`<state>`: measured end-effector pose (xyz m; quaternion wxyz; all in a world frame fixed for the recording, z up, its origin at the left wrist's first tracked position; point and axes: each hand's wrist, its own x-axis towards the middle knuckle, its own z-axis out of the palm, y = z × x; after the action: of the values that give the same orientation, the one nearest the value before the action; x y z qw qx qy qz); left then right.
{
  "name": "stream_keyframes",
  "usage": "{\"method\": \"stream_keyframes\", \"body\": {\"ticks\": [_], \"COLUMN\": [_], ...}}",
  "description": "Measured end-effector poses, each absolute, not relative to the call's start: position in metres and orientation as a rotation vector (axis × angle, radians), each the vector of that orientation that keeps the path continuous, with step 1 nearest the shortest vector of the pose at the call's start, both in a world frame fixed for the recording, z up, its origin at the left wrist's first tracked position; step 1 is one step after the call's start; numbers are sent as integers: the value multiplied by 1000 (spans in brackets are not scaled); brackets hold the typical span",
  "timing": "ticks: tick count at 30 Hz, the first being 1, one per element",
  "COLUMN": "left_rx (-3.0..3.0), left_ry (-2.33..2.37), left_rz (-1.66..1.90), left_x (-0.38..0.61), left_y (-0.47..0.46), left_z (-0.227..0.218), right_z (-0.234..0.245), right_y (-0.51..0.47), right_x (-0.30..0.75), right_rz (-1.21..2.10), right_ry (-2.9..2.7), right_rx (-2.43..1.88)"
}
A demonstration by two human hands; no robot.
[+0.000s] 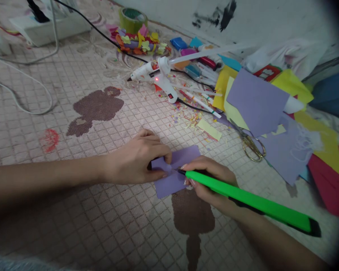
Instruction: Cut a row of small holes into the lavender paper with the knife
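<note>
The left hand's (135, 160) thumb and forefinger are set apart on a small purple piece of paper (164, 190); whether they pinch it or only press it down, I cannot tell, and a dark patch between them is hard to make out. The right hand (222, 172) grasps a green tool (260, 201) near its black front end, thumb and fingers closed round it; its very point, at the middle of the paper just beside the left fingertips, is too small to make out. Beyond the fingers lies a white glue gun (166, 83) with a red light; its dark label (154, 73) has print too small to read. Right of the right fingers are scissors (254, 148), their blades partly covered by purple sheets (257, 101). Farther beyond, a red packet (268, 71) with white marks, unreadable, is half hidden behind those sheets. A blue object (333, 94), farthest right of the fingers, is cut off by the frame. Far left beyond them, a white power strip (51, 32) is partly blurred.
</note>
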<state>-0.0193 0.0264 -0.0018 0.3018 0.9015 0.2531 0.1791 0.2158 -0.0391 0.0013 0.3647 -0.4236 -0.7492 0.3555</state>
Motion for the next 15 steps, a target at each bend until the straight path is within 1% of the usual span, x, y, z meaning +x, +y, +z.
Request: {"method": "stream_keyframes", "body": {"ticks": [8, 15], "left_rx": [2387, 2345], "left_ry": [662, 684], "left_rz": [488, 515], "left_x": [-18, -19], "left_y": [26, 27], "left_z": [-3, -5], "right_z": [6, 7], "right_y": [-36, -48], "right_x": [217, 218], "right_rz": [920, 957], "right_ry": [-2006, -1713], "right_rx": [-1038, -1199]}}
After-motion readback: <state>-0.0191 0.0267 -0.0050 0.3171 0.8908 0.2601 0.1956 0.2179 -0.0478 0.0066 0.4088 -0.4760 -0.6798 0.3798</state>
